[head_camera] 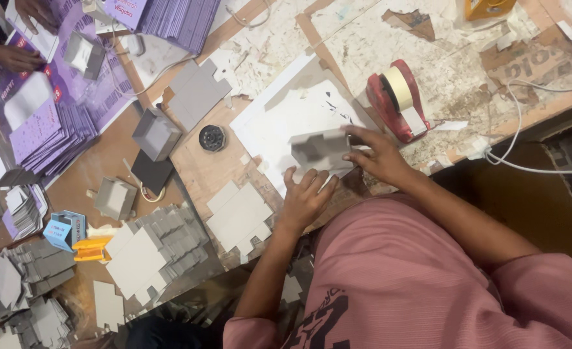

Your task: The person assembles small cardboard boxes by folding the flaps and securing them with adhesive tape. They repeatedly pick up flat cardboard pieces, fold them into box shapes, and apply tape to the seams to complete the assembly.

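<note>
Head view looks straight down on a scarred work table (279, 39), its paper covering torn and glue-stained. The person in the pink ribbed shirt (395, 271) is, by my reading, midway through folding up a small box: a grey cardboard blank (318, 150) lies on a white sheet (286, 123) in front of them, with one flap raised. The right hand (377, 155) pinches the blank's right edge, thumb and forefinger closed on the board. The left hand (306, 197) rests just below it, fingers spread and pressing flat on the sheet, touching the blank's lower edge.

The fold seems to want a firm, square crease, and then tape, judging from the red tape dispenser (397, 98) standing just beside the right hand.

The board looks stiff, matte and cleanly die-cut, with notched corners. More flat blanks (237, 216) lie near the left hand, and a fanned stack of blanks (160, 249) sits further left. Finished grey boxes (155, 132) stand open nearby. Glossy purple printed sheets (72, 110) pile up at the far left, where another person's hands (18, 57) work.
</note>
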